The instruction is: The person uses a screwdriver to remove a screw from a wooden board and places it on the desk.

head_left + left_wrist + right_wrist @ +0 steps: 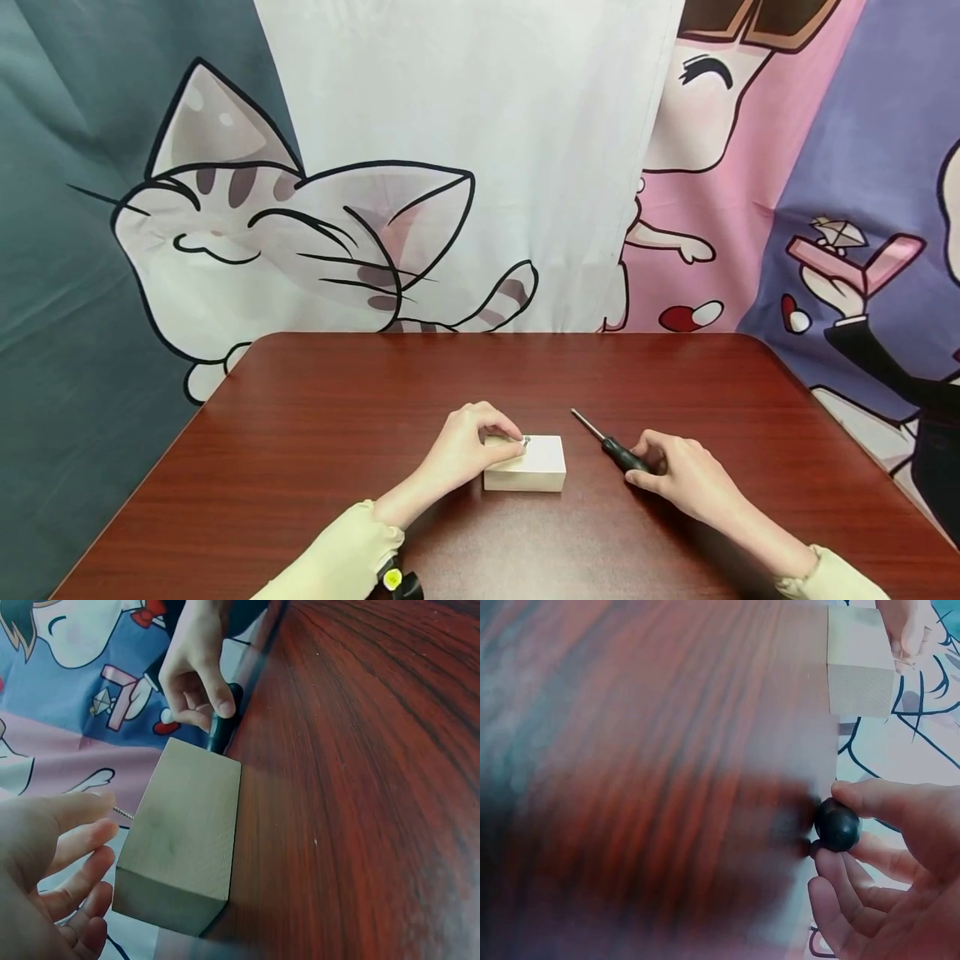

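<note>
A pale wooden block (525, 479) lies on the table in front of me. My left hand (468, 442) pinches a small metal screw (124, 814) between thumb and forefinger at the block's top face. In the left wrist view the threaded shank slants toward that face; whether its tip is sunk in the wood I cannot tell. To the right of the block, my right hand (686, 475) grips the black handle of a screwdriver (621, 455) with thumb and fingers. Its metal shaft points away toward the far left, low over the table. The handle's round butt shows in the right wrist view.
The reddish-brown wooden table (337, 408) reaches back to a printed cloth backdrop (480, 100) with cartoon figures. A black band with a yellow disc (393, 578) sits at the left sleeve.
</note>
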Tool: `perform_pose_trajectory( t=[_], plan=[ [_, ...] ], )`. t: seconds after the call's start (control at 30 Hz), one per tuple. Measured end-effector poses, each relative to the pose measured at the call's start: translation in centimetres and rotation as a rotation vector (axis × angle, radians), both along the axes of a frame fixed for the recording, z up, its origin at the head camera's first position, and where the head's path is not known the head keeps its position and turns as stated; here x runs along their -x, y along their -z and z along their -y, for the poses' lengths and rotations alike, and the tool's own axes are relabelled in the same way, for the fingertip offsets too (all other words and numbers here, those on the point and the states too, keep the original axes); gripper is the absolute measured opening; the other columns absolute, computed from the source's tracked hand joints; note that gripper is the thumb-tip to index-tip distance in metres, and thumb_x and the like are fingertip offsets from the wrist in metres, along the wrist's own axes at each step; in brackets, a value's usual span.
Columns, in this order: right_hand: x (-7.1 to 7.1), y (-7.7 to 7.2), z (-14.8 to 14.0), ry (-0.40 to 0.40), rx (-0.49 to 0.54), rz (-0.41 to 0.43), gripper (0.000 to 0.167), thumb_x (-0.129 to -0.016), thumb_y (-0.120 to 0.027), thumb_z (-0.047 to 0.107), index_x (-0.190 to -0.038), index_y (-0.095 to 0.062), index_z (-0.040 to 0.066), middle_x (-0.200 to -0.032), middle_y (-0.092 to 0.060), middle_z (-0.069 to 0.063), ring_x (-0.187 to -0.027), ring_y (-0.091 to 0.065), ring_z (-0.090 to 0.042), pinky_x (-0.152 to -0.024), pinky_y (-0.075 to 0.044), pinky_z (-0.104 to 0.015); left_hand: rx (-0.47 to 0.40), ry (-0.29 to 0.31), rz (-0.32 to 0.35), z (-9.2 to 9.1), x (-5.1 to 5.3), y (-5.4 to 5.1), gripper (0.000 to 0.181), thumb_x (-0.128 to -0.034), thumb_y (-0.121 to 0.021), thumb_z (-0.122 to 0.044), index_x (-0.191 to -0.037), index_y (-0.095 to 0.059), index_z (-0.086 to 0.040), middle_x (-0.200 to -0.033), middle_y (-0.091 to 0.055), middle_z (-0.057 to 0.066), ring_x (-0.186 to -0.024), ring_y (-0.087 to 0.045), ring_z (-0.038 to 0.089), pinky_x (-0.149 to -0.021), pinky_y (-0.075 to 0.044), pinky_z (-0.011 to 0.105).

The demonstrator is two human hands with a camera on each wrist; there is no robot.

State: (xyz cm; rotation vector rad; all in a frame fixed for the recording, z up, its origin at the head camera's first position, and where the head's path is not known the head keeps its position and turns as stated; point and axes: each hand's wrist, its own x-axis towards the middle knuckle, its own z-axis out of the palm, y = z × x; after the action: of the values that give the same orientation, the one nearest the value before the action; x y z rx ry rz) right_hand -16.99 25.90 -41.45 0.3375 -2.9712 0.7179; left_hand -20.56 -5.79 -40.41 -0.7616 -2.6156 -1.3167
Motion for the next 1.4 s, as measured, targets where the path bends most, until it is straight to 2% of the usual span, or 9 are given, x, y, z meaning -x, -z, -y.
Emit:
perform_pose_trajectory(
  t=[0.17,0.33,0.53,0.93,1.4],
  plan=[
    [0.01,-0.05,0.01,-0.002,0.014,-0.002,0.021,-0.078,-0.084,0.030,-0.088,-0.066,0.025,-0.072,-0.063,0.014,-0.062,-0.049,0.004,-0.053,-0.039,-0.018,0.012,0.009,-0.001,-0.55,0.02,-0.08,0.007,-0.0761,-0.083,-0.019,-0.082,-0.080,-0.022,-0.083,-0.072,-0.010,-0.084,-0.059,0.010,-0.073,-0.051,0.023],
    [0.02,-0.08,0.06,-0.001,0.023,0.012,0.019,-0.079,-0.083,0.030,-0.089,-0.067,0.025,-0.072,-0.063,0.013,-0.061,-0.049,0.004,-0.053,-0.039,-0.018,0.019,0.051,-0.026,-0.65,0.12,-0.05,0.006,-0.0786,-0.082,-0.014,-0.084,-0.080,-0.017,-0.084,-0.073,-0.006,-0.078,-0.062,0.005,-0.066,-0.052,0.019],
    [0.04,-0.15,0.11,-0.003,0.030,0.028,0.019,-0.080,-0.082,0.030,-0.090,-0.068,0.023,-0.073,-0.064,0.012,-0.062,-0.049,0.003,-0.053,-0.040,-0.018,0.010,0.071,-0.042,-0.62,0.37,0.13,0.003,-0.0808,-0.081,-0.013,-0.081,-0.080,-0.016,-0.083,-0.075,-0.005,-0.071,-0.057,-0.002,-0.062,-0.049,0.014],
    [0.14,-0.15,0.06,-0.004,0.032,0.020,0.019,-0.079,-0.083,0.030,-0.088,-0.067,0.023,-0.073,-0.064,0.012,-0.062,-0.050,0.004,-0.053,-0.040,-0.018,-0.009,0.010,-0.010,-0.77,0.52,0.14,0.006,-0.0769,-0.084,-0.016,-0.075,-0.079,-0.019,-0.076,-0.072,-0.009,-0.065,-0.053,-0.005,-0.060,-0.046,0.012],
    [-0.02,-0.10,0.03,0.006,0.022,0.023,0.020,-0.078,-0.083,0.031,-0.088,-0.067,0.023,-0.072,-0.063,0.012,-0.061,-0.050,0.004,-0.053,-0.040,-0.018,0.041,-0.077,-0.084,-1.10,0.64,0.46,0.010,-0.0711,-0.088,-0.026,-0.069,-0.078,-0.025,-0.070,-0.072,-0.014,-0.061,-0.053,-0.006,-0.057,-0.043,0.012]
  ],
)
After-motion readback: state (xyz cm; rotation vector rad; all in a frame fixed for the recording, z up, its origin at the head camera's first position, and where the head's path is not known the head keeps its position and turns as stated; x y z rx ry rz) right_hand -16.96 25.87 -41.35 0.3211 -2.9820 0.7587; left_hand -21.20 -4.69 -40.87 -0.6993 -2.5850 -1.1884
